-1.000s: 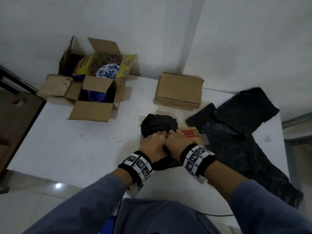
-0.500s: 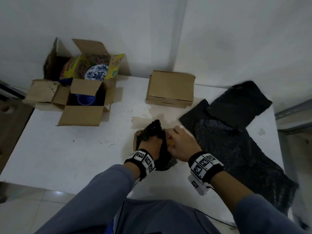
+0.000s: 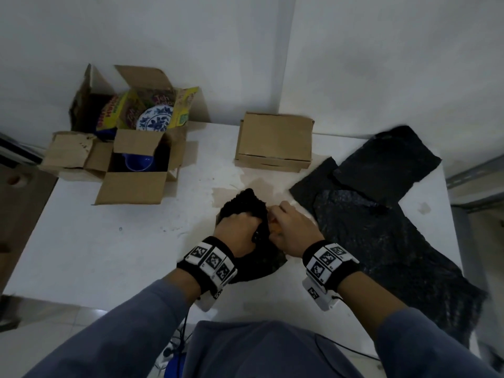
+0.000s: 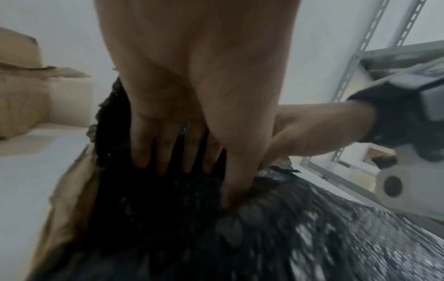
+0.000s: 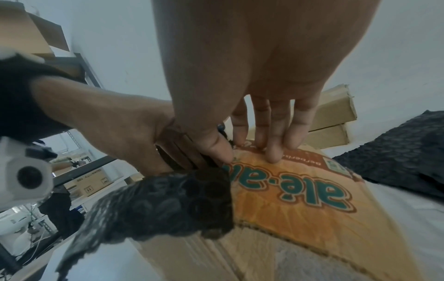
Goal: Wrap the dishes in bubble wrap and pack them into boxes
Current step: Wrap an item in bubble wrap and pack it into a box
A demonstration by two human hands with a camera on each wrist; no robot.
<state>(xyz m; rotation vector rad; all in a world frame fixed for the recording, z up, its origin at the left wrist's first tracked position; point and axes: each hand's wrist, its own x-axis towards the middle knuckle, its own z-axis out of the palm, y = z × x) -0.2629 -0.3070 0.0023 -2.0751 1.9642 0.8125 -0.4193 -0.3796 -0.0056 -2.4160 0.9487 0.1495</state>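
Note:
A dish bundled in black bubble wrap (image 3: 245, 205) sits in a small cardboard box (image 3: 218, 217) at the middle of the white table (image 3: 109, 241). My left hand (image 3: 237, 227) grips the bundle (image 4: 168, 199) from above, fingers dug in beside the box wall (image 4: 69, 199). My right hand (image 3: 289, 227) rests just to its right, straight fingertips (image 5: 271, 154) pressing on the box's orange printed flap (image 5: 300, 190). The bundle (image 5: 168, 205) bulges over the box edge. The dish itself is hidden.
At the back left stand open boxes with a blue-and-white plate (image 3: 155, 121) and a blue bowl (image 3: 137, 163). A closed flat box (image 3: 274, 143) lies behind the hands. Black bubble-wrap sheets (image 3: 381, 227) cover the table's right side. Metal shelving (image 4: 346, 79) stands beyond.
Both hands were bunched on the bundle. Now the left hand alone holds it lower in the box, and the right hand has shifted onto the orange flap.

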